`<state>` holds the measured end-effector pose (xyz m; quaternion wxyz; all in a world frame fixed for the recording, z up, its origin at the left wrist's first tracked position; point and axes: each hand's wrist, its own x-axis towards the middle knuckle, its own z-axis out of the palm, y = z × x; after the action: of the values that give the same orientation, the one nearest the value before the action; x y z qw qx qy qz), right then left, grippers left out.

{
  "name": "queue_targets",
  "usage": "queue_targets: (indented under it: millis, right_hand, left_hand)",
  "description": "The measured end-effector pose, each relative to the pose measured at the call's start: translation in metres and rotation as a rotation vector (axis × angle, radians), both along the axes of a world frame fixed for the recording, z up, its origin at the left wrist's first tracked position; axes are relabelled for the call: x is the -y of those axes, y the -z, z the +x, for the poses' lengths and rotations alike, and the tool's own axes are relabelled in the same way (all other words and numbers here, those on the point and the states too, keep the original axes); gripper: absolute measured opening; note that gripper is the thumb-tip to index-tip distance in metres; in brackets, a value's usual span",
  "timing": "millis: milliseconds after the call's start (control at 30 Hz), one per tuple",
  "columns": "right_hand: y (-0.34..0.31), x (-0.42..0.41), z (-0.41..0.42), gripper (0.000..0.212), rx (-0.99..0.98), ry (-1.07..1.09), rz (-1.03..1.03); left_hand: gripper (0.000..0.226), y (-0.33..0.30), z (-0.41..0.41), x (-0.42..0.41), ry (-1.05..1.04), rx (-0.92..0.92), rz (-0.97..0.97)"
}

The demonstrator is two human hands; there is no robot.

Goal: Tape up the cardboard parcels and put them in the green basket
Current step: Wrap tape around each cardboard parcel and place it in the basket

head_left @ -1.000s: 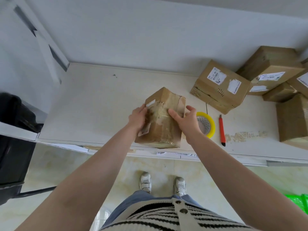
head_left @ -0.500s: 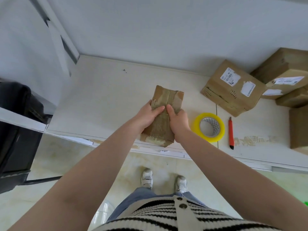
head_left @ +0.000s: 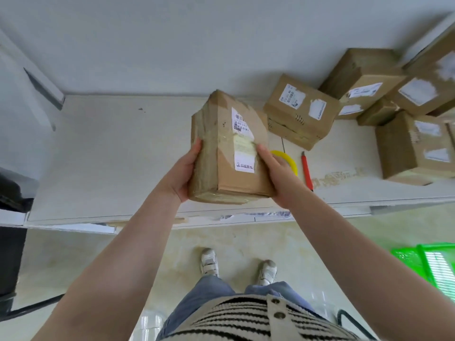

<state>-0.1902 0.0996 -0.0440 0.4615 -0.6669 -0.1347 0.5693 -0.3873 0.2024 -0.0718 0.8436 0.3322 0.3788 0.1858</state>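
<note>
While a black thing [head_left: 9, 217] sits at the far left edge of the frame, the pale counter [head_left: 103, 163] stretches across the middle. Near the centre, the left hand [head_left: 183, 173] holds one side of a cardboard parcel [head_left: 229, 151], with its thumb up along the parcel's left face. The parcel is lifted over the front part of the counter. Shiny tape is wrapped round it and white labels are stuck on its top. The right hand [head_left: 277, 173] grips the parcel's other side, thumb on top near the labels. Just behind that hand, a yellow tape roll [head_left: 288, 157] peeks out on the counter. Right of it lies a red cutter [head_left: 306, 169]. In the upper right, a pile of boxes [head_left: 394, 102] sits on the counter by the wall. At the lower right, the green basket [head_left: 428, 264] stands on the floor.
</note>
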Motion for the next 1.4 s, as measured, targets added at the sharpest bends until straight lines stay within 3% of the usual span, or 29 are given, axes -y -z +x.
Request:
queue_targets:
  millis: [67, 133, 167, 233, 300, 367, 467, 533, 633, 767, 1033, 1400]
  right_hand:
    - [-0.002, 0.015, 0.009, 0.042, -0.130, 0.082, 0.038]
    - [-0.001, 0.033, 0.025, 0.009, -0.172, 0.138, 0.107]
    - [-0.005, 0.044, 0.032, 0.006, -0.183, 0.164, 0.126]
    - [-0.009, 0.068, 0.048, 0.029, -0.147, 0.218, 0.111]
    - [-0.013, 0.097, 0.068, 0.041, -0.089, 0.292, 0.105]
    - [-0.014, 0.132, 0.092, 0.038, -0.036, 0.367, 0.114]
    - [-0.010, 0.193, 0.131, 0.030, 0.019, 0.477, 0.107]
    - [-0.006, 0.236, 0.158, 0.029, 0.017, 0.565, 0.106]
    - [0.003, 0.297, 0.196, 0.033, 0.058, 0.692, 0.077]
    - [0.022, 0.373, 0.242, 0.034, 0.101, 0.873, 0.044]
    - [0.059, 0.480, 0.316, 0.064, 0.068, 1.107, -0.084]
    - [0.075, 0.555, 0.455, 0.045, 0.071, 1.388, -0.149]
  left_hand:
    - [0.059, -0.002, 0.020, 0.008, 0.020, 0.029, 0.002]
    - [0.067, -0.003, 0.039, 0.017, 0.061, 0.024, 0.010]
    - [0.070, -0.004, 0.050, 0.024, 0.096, 0.013, 0.025]
    - [0.072, -0.007, 0.074, 0.040, 0.139, -0.010, 0.070]
    - [0.059, -0.012, 0.103, 0.058, 0.110, -0.047, 0.170]
    - [0.043, -0.019, 0.138, 0.079, 0.077, -0.147, 0.346]
    - [0.036, -0.036, 0.197, 0.126, 0.072, -0.300, 0.585]
    - [0.041, -0.047, 0.240, 0.168, 0.222, -0.259, 0.581]
    - [0.071, -0.054, 0.301, 0.238, 0.501, -0.208, 0.568]
    - [0.045, -0.033, 0.376, 0.325, 0.639, -0.189, 0.657]
    - [0.048, -0.011, 0.497, 0.420, 0.936, -0.207, 0.704]
    - [0.046, 0.016, 0.684, 0.499, 1.264, -0.209, 0.694]
